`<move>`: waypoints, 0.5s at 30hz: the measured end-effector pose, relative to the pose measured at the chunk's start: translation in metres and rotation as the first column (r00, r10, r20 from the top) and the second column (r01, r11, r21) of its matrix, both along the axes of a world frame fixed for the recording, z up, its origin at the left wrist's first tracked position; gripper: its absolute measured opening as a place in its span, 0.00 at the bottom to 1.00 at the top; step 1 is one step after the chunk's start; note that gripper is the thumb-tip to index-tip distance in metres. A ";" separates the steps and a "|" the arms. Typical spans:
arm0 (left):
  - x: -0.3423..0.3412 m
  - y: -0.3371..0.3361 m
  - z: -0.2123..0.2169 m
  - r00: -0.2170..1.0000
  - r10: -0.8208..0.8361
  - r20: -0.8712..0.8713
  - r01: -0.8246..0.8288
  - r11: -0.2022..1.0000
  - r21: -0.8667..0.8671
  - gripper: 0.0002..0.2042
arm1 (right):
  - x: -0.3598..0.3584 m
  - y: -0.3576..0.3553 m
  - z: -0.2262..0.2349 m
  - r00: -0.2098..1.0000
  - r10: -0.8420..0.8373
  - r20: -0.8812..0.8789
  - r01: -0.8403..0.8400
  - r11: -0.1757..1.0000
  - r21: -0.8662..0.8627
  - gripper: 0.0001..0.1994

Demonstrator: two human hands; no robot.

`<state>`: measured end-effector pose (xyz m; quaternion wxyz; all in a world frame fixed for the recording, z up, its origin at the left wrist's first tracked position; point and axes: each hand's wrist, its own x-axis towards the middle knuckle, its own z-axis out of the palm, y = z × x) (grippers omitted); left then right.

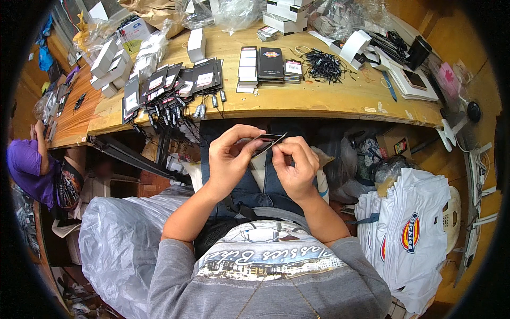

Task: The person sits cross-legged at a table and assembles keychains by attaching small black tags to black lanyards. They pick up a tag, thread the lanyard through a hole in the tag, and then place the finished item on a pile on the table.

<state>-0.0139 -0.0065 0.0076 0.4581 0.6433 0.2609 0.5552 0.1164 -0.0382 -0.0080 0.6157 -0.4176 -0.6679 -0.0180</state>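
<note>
Black tag [272, 138] between 2 hands [229, 157]

two foreground hands [227, 157], three side-by-side card stacks [271, 64], one cord heap [325, 66], one co-worker [31, 165]

It's black for the held, flat card tag [272, 139], honey-yellow across the wooden bench [340, 102], black too in the tangled thin cords [325, 66]; folded white shirts [374, 239] flash a red, yellow and blue emblem [410, 233], and there's a co-worker's purple top [26, 173]!

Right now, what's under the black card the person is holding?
Below the black card are blue jeans, with something whitish between the legs. The left hand and right hand cover part of the view, so I can't see everything.
</note>
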 end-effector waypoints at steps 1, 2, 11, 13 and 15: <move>0.001 0.000 -0.001 1.000 -0.014 0.009 0.014 1.000 0.005 0.06 | 0.000 0.000 0.000 1.000 -0.009 -0.002 0.009 1.000 -0.004 0.05; 0.002 -0.002 0.001 1.000 -0.015 0.020 0.014 1.000 0.019 0.06 | 0.000 -0.001 0.000 1.000 -0.015 -0.005 0.015 1.000 -0.007 0.05; 0.003 -0.004 -0.001 0.985 0.109 -0.133 -0.055 0.933 0.355 0.09 | -0.001 -0.005 0.005 0.999 -0.012 -0.051 0.009 0.998 -0.061 0.05; 0.001 -0.003 0.005 0.980 0.097 -0.175 -0.021 0.921 0.389 0.09 | -0.001 -0.006 0.006 0.999 -0.007 -0.043 0.004 0.998 -0.064 0.05; -0.004 0.001 0.008 0.972 0.053 -0.231 0.046 0.915 0.401 0.08 | 0.000 -0.006 0.008 1.000 0.000 -0.025 -0.002 0.998 -0.055 0.05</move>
